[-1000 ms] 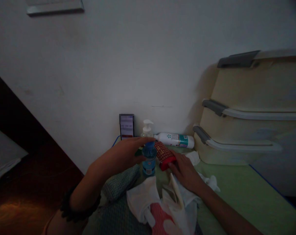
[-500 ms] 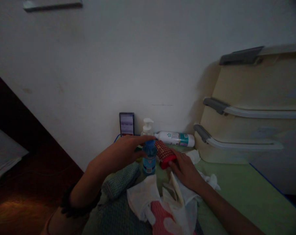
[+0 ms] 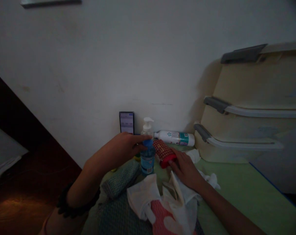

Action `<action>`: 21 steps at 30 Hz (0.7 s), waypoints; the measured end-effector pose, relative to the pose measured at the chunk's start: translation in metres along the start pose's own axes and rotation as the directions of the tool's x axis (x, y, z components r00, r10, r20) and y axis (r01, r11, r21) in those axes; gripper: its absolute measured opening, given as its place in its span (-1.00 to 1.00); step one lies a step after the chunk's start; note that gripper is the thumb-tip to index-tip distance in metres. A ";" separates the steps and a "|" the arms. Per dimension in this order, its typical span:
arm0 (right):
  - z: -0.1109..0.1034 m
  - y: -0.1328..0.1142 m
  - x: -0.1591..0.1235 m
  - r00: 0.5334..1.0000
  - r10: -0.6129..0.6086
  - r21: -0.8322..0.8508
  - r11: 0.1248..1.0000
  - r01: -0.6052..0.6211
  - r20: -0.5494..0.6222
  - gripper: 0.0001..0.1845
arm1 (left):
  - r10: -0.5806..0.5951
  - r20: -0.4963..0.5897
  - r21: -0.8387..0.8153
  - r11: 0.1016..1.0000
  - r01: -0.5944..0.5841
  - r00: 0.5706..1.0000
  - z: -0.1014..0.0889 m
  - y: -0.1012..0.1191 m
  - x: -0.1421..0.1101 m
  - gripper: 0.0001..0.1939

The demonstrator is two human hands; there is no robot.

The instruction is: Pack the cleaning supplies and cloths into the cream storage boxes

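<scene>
My left hand [image 3: 127, 146] has its thumb and fingers closed around the blue cap of a clear bottle of blue liquid [image 3: 147, 162], which stands nearly upright with a label on its front. My right hand [image 3: 186, 168] holds the near end of a red patterned pouch [image 3: 164, 152], its thumb in front and its fingers over the side. Just behind the blue bottle is a clear pump bottle [image 3: 148, 124] with a white pump head. Beneath my right hand lies a crumpled white cloth with a pink pattern [image 3: 160, 212].
A white and teal bottle [image 3: 178, 138] lies on its side against the wall. The phone [image 3: 126, 122] leans there too. A rolled grey-green cloth [image 3: 122, 179] lies at the left. Stacked cream bins [image 3: 233, 130] stand on the green surface [image 3: 238, 189] at the right.
My left hand and the blue bottle have shifted slightly left, and the fingers have closed in on the cap. My right hand and the red pouch have hardly moved.
</scene>
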State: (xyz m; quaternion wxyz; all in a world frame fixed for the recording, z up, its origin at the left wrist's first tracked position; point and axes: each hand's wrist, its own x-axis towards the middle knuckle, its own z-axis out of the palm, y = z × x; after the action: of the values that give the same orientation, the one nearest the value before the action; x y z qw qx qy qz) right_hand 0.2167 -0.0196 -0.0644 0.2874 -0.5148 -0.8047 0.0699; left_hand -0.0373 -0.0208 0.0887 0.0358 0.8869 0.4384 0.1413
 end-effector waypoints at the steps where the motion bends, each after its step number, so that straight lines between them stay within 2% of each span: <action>1: 0.000 0.000 0.000 1.000 -0.001 0.000 1.000 0.001 0.000 -0.49 | 0.002 -0.002 0.002 1.000 -0.002 1.000 0.000 0.001 0.000 -0.63; 7: -0.001 0.000 0.000 1.000 -0.009 0.002 1.000 0.010 -0.013 -0.51 | 0.029 -0.011 -0.003 1.000 -0.029 1.000 -0.001 0.001 -0.002 -0.62; 14: 0.001 0.001 -0.001 1.000 -0.013 -0.004 1.000 0.013 -0.016 -0.50 | 0.035 0.034 -0.008 0.999 -0.035 0.999 -0.005 0.003 -0.003 -0.61; 21: 0.004 0.004 -0.001 0.999 -0.010 -0.013 1.000 0.009 -0.035 -0.51 | 0.041 0.080 -0.098 0.995 -0.034 0.996 -0.008 0.006 -0.004 -0.59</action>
State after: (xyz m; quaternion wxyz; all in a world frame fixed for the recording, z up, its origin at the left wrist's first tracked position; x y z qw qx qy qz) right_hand 0.2180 -0.0186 -0.0694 0.2982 -0.5140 -0.8025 0.0543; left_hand -0.0370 -0.0277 0.0964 0.0939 0.8973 0.4125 0.1262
